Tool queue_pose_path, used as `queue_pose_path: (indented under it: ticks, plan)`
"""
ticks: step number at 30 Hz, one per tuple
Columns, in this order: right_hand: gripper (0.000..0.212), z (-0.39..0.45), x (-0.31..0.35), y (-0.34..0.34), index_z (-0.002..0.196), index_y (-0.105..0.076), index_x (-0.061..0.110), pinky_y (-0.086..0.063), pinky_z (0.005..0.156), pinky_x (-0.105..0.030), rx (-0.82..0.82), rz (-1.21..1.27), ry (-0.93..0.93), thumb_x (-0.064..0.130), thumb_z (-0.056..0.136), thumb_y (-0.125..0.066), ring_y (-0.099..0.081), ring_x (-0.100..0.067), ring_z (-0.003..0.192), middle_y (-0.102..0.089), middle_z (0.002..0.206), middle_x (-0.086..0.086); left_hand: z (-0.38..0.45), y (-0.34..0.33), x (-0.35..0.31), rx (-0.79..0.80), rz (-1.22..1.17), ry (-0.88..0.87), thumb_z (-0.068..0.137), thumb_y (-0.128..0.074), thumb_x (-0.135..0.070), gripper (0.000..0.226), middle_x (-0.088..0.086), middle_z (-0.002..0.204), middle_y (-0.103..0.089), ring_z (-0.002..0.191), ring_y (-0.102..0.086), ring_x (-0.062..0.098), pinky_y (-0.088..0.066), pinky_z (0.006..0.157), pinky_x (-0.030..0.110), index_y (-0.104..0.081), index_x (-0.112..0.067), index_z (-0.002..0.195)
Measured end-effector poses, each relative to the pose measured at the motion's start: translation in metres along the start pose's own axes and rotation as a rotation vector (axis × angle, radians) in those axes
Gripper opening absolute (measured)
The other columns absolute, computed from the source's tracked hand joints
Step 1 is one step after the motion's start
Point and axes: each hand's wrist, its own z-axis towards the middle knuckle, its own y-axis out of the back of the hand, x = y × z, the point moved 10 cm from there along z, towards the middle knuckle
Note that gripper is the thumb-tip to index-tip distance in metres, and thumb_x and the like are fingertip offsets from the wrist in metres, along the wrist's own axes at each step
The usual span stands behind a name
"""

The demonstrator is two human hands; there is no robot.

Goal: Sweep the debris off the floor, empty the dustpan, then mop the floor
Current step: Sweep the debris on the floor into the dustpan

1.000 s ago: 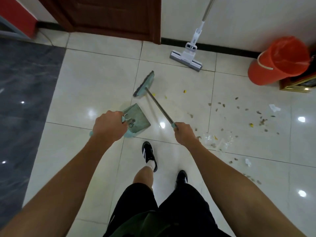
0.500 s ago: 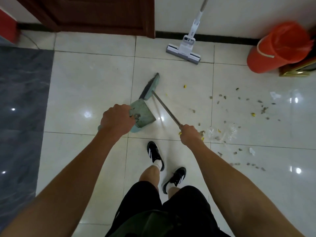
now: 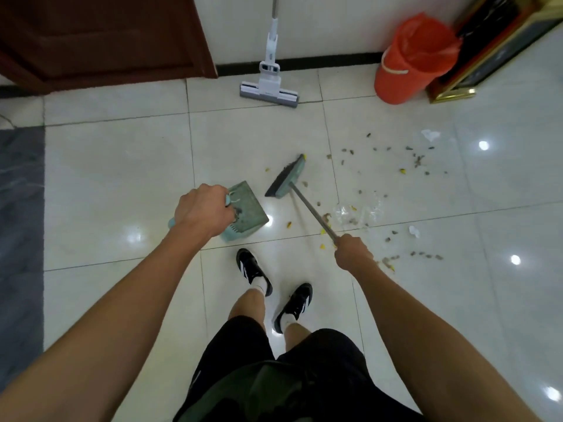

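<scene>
Two tools, one per fist: my left hand [image 3: 202,210] grips the dustpan [image 3: 247,210] handle, pan low to catch; my right hand [image 3: 353,252] clenches the broom [image 3: 286,179] shaft, head aimed at debris [image 3: 417,161] scattered right. Mop [image 3: 269,86] waits against the wall.

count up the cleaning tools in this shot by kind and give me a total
Broom: 1
Dustpan: 1
Mop: 1
Bin: 1
Total: 4
</scene>
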Motion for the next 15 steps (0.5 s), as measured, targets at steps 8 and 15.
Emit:
queue_pose_path:
  ticks: [8,15]
  plan:
    - [0.022,-0.055,-0.132,-0.044,0.115,-0.056,0.012,-0.045,0.066,-0.033,-0.004,0.133,-0.144,0.016,0.096,-0.049,-0.055,-0.023,0.078,-0.044,0.077,0.002,-0.034,-0.028,-0.096,0.006,0.113,-0.131,0.081,-0.059,-0.034,0.012,-0.001,0.07,-0.051,0.063,-0.051,0.027,-0.038,0.061,0.03,-0.064,-0.023,0.082]
    - [0.039,-0.077,-0.161,-0.049,0.124,-0.063,0.016,-0.056,0.069,-0.035,-0.04,0.292,-0.108,0.014,0.088,-0.049,-0.064,-0.027,0.081,-0.064,0.096,-0.007,-0.059,-0.027,-0.13,-0.019,0.139,-0.149,0.084,-0.061,-0.033,0.012,0.001,0.071,-0.057,0.064,-0.056,0.028,-0.043,0.062,0.031,-0.066,-0.023,0.082]
